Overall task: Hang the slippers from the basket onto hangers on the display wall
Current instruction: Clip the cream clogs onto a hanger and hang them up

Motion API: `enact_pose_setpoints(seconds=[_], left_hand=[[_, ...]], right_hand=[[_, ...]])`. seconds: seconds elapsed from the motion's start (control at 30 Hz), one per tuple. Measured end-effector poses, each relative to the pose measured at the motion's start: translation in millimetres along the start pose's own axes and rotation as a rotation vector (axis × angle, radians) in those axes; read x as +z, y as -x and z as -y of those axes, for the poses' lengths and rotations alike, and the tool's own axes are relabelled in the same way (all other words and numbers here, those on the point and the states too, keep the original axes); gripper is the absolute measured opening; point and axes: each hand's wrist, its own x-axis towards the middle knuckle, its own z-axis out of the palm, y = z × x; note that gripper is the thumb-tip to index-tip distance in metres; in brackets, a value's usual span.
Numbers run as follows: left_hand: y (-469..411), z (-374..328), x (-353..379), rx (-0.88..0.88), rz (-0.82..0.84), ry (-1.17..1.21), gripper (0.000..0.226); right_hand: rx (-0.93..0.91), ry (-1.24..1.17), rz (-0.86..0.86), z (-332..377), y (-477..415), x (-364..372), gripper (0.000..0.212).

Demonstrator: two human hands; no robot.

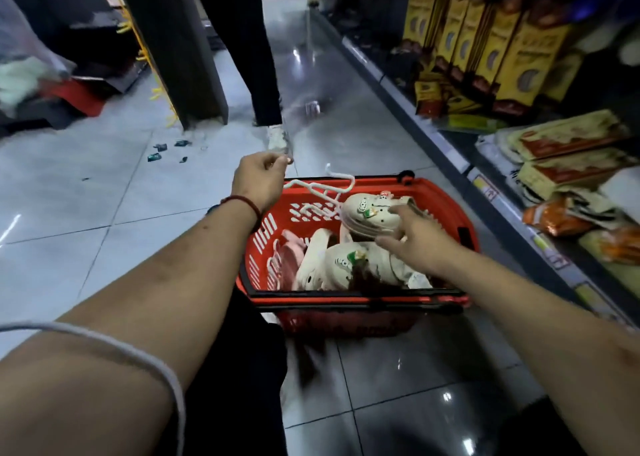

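Observation:
A red shopping basket (pixel 440 196) stands on the floor in front of me. It holds several slippers, among them a cream one (pixel 343 265) and a pink one (pixel 289 260). My right hand (pixel 415 237) grips another cream slipper (pixel 363 213) with small charms, lifted near the basket's far rim. My left hand (pixel 258 182) is above the basket's left corner, fingers curled. A white hanger (pixel 329 192) sticks out from it over the basket. A clear plastic film (pixel 289 137) rises from its fingertips.
A person in dark trousers (pixel 249 57) and a white shoe (pixel 277 137) stands just beyond the basket. Shelves with yellow boxes (pixel 491 43) and flat packets (pixel 568 137) line the right. A dark pillar with yellow hooks (pixel 173 47) stands left, and scraps (pixel 161 147) lie on the tiles.

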Motion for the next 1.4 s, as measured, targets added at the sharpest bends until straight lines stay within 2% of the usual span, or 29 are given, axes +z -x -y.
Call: enact_pose_setpoints(seconds=[0.07,0.13,0.23,0.33,0.4,0.47,0.57,0.63,0.67,0.7,0.73,0.8,0.83,0.87,0.9,0.93,1.0,1.1,1.17,1.27,1.4], left_hand=[[-2,-9,8,0.013,0.025,0.096,0.021],[-2,-16,16,0.047,0.081,0.143,0.022],[0,-25,26,0.106,0.205,0.224,0.021],[4,-33,36,0.137,0.300,0.267,0.021],[4,-38,44,0.150,0.329,0.287,0.021],[3,-41,49,0.157,0.335,0.326,0.021],[0,-40,63,0.065,0.263,0.394,0.022],[0,-35,72,-0.014,0.172,0.229,0.036],[2,-31,77,-0.030,0.196,0.066,0.039],[8,-28,81,-0.043,0.313,-0.120,0.040],[15,-25,85,-0.077,0.497,-0.286,0.042],[30,-16,94,-0.256,0.896,-0.520,0.042],[37,-13,98,-0.333,1.060,-0.605,0.055],[39,-7,103,-0.379,1.161,-0.668,0.078],[40,-1,107,-0.409,1.190,-0.695,0.093],[40,4,110,-0.426,1.168,-0.677,0.094],[37,12,113,-0.450,1.113,-0.632,0.081],[30,18,106,-0.468,1.174,-0.640,0.066],[23,13,99,-0.415,1.153,-0.582,0.057],[9,-3,88,-0.281,0.867,-0.373,0.051],[0,-11,84,-0.169,0.586,-0.212,0.060]], right_hand=[[-0.007,-0.042,0.000,-13,0,0,0.073],[0.001,-0.156,-0.079,-17,-9,-2,0.070],[-0.030,-0.273,-0.210,-13,-18,-9,0.081],[-0.031,-0.326,-0.227,-10,-27,-15,0.089],[-0.036,-0.428,-0.175,-9,-35,-17,0.069],[-0.055,-0.461,-0.184,-10,-42,-16,0.018],[-0.031,-0.394,-0.296,-14,-44,-25,0.035],[0.000,-0.381,-0.365,-17,-43,-35,0.036],[0.013,-0.380,-0.388,-21,-46,-38,0.038],[0.042,-0.377,-0.403,-24,-46,-42,0.039],[0.066,-0.364,-0.416,-26,-47,-44,0.039],[0.112,-0.305,-0.411,-35,-49,-44,0.035],[0.131,-0.276,-0.386,-37,-48,-44,0.033],[0.140,-0.246,-0.351,-40,-48,-44,0.031],[0.154,-0.217,-0.304,-41,-47,-43,0.029],[0.165,-0.186,-0.263,-42,-47,-43,0.030],[0.179,-0.134,-0.208,-43,-46,-44,0.035],[0.183,-0.093,-0.129,-44,-44,-44,0.036],[0.178,-0.074,-0.088,-47,-43,-44,0.035],[0.176,-0.036,-0.059,-50,-44,-45,0.034],[0.187,-0.075,0.028,-43,-41,-45,0.034]])
